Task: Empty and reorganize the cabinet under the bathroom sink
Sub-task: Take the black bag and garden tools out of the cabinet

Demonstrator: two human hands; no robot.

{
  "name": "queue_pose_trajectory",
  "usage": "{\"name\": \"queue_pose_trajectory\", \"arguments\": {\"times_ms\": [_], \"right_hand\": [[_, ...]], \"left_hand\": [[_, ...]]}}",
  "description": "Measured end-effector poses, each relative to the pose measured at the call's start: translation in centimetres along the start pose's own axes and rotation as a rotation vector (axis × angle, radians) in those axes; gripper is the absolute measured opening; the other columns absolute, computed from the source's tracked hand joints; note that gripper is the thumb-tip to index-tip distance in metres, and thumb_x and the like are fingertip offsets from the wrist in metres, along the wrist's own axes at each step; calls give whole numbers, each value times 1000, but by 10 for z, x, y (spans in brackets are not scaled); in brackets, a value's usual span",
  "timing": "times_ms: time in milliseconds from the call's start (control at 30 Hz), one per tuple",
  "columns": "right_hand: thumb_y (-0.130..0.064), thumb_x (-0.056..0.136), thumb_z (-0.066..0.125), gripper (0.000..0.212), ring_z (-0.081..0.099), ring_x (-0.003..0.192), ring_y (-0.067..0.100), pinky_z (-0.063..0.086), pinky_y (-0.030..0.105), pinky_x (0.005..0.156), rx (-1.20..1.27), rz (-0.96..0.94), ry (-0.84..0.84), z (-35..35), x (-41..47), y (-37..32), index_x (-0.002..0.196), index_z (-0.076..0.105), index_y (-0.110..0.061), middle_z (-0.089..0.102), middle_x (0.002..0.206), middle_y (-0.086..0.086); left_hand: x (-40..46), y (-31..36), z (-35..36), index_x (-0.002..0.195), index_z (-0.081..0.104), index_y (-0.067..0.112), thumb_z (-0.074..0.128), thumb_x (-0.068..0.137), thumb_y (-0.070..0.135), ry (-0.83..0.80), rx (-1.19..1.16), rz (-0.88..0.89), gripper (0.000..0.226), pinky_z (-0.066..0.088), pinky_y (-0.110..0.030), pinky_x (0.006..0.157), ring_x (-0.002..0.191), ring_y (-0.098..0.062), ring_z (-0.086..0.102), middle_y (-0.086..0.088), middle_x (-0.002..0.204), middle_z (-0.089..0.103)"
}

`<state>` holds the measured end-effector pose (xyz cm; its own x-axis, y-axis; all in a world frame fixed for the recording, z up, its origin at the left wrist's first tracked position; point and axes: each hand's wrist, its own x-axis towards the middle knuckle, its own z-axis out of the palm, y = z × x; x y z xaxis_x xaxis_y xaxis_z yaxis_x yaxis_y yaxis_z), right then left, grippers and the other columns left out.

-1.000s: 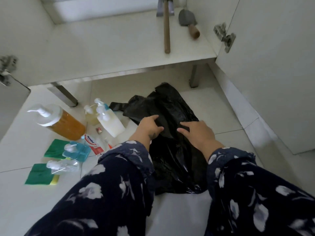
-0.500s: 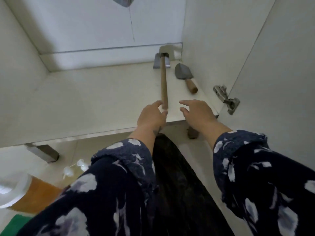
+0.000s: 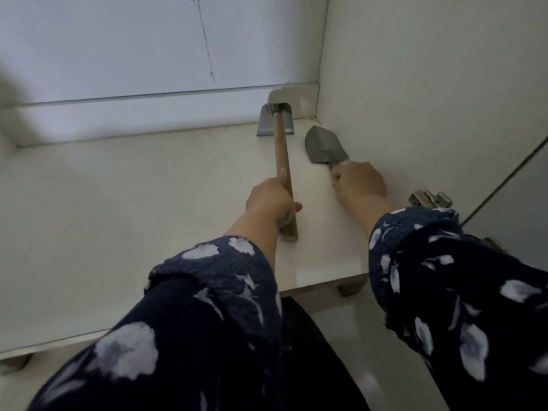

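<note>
Reaching into the cabinet (image 3: 142, 209), my left hand (image 3: 271, 200) is wrapped tight around the hoe (image 3: 281, 161) handle, right hand (image 3: 360, 182) closed on the trowel (image 3: 324, 145) handle, both tools lying on the shelf near the back right corner.

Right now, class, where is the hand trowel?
On the cabinet floor, back right, beside the hoe; the right hand grips its handle.
</note>
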<state>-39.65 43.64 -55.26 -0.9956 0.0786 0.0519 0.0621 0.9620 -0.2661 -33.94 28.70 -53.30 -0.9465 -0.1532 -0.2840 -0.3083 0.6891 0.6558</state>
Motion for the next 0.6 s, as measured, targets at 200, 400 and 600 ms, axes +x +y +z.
{"name": "queue_pose_trajectory", "arguments": {"times_ms": [200, 400, 600], "right_hand": [[-8, 94, 43, 27, 61, 103, 32, 39, 27, 72, -72, -40, 2, -5, -4, -5, 109, 65, -8, 64, 113, 15], [-8, 96, 38, 33, 58, 112, 34, 47, 33, 86, -142, -82, -54, -18, -27, -7, 120, 61, -6, 60, 122, 17], [-8, 96, 39, 32, 58, 110, 31, 46, 31, 82, -75, -41, -190, -35, -75, -5, 121, 61, -6, 60, 122, 16]], "left_hand": [[4, 6, 0, 151, 15, 29, 66, 87, 17, -59, -4, -91, 83, 55, -44, 87, 102, -28, 60, -10, 119, 54], [-34, 6, 7, 147, -11, 44, 60, 88, 4, -111, 30, -162, 101, 54, -47, 90, 108, -32, 55, -12, 131, 48], [-81, 0, 15, 145, -15, 46, 58, 86, 0, -126, 63, -210, 105, 53, -44, 90, 111, -33, 55, -13, 133, 49]]}}
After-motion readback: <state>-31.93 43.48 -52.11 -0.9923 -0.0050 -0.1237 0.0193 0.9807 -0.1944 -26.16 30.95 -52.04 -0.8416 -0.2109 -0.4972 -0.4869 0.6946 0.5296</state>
